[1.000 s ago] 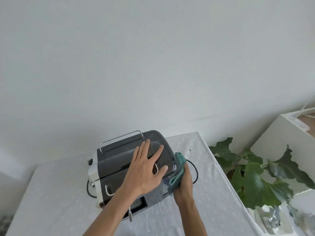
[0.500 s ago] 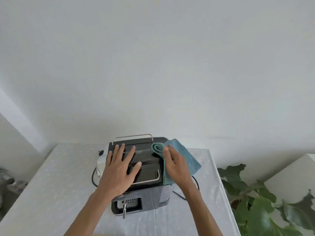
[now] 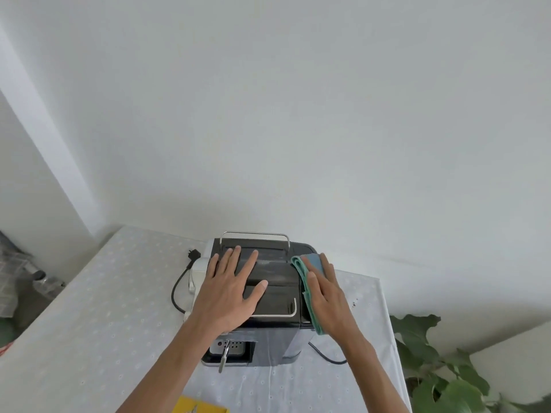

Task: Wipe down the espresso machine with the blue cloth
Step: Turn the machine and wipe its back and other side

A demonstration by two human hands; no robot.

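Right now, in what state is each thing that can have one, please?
espresso machine, upright on the table
blue cloth, folded, pressed on the machine's right top edge
left hand, flat, fingers straight, resting on the machine's top
right hand, flat, pressing the cloth
power plug, unplugged, lying on the table

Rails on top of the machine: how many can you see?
2. One rail spans the back edge of the machine. The other runs along the front edge, partly under the left hand, which may hide more.
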